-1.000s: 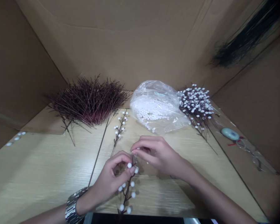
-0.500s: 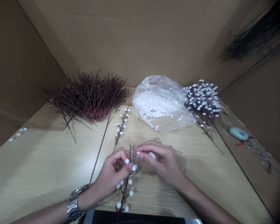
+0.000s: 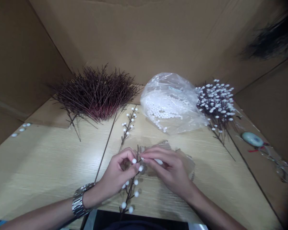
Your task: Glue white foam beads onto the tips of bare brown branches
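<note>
My left hand [image 3: 121, 171] is closed on a brown artificial twig [image 3: 129, 194] near its upper end. White berry-like balls sit on several of its side stems down toward me. Fingertips of my right hand [image 3: 169, 164] pinch a small white ball [image 3: 142, 158] against a side stem near the twig's top. Another white piece [image 3: 159, 161] shows under the right fingers, partly hidden. Just beyond my hands, a second twig with white balls [image 3: 128, 126] lies on the table.
A big heap of bare brown twigs [image 3: 98, 95] lies at the back left. Beside it is a clear plastic bag of white balls [image 3: 168, 105], then a bunch of white-tipped twigs [image 3: 216, 102]. A pale green oval object [image 3: 252, 139] lies right; loose white balls [image 3: 21, 130] lie left.
My right hand has brought its white ball closer to the twig, onto a side stem. The left hand keeps its hold. The whole view has shifted slightly.
</note>
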Demonstrator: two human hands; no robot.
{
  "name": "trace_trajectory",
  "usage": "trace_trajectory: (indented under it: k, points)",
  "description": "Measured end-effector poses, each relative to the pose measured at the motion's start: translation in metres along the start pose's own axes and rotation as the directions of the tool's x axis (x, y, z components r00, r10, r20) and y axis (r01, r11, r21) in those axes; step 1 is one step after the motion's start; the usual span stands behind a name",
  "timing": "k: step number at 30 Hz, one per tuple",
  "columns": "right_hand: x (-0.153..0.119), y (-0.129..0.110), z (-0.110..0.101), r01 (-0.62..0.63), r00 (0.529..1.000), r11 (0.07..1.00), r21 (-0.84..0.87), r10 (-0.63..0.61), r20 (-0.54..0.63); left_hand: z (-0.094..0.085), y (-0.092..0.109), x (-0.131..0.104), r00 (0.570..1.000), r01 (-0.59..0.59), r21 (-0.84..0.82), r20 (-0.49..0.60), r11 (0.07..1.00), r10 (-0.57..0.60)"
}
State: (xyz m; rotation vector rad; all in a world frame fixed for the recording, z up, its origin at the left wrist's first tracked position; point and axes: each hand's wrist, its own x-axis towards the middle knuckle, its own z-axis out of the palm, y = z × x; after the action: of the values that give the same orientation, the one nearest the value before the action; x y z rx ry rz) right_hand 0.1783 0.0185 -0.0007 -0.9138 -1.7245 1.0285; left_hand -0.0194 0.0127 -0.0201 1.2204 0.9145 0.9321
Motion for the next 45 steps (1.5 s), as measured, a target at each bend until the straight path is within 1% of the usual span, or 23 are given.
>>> trace_trajectory:
  k: [5,12,24,39,43,45]
  points:
    - [-0.003,0.005,0.005,-0.037,0.999,0.999,0.011,0.037,-0.036,-0.001,-0.003,0.002,0.999,0.029,-0.057,0.017,0.998,-0.028]
    - [-0.005,0.009,0.012,-0.038,0.996,0.999,0.018,0.039,-0.076,-0.001,-0.004,0.005,1.0,0.017,-0.108,0.025,0.994,-0.015]
    - [-0.004,0.008,0.013,-0.055,0.995,0.998,0.003,0.055,-0.082,-0.002,-0.008,0.004,1.0,0.001,-0.112,0.025,0.994,0.001]
    - [-0.006,0.01,0.016,-0.077,0.994,0.996,0.043,0.08,-0.075,-0.003,-0.01,0.004,0.999,0.022,-0.13,0.034,0.991,-0.017]
    - [-0.005,0.008,0.015,-0.121,0.989,0.993,0.012,0.121,-0.082,-0.004,-0.008,0.004,0.999,0.038,-0.134,0.035,0.99,-0.034]
    - [-0.003,0.006,0.011,-0.146,0.983,0.989,0.002,0.145,-0.108,-0.004,-0.006,0.005,0.999,0.047,-0.136,0.019,0.99,-0.045]
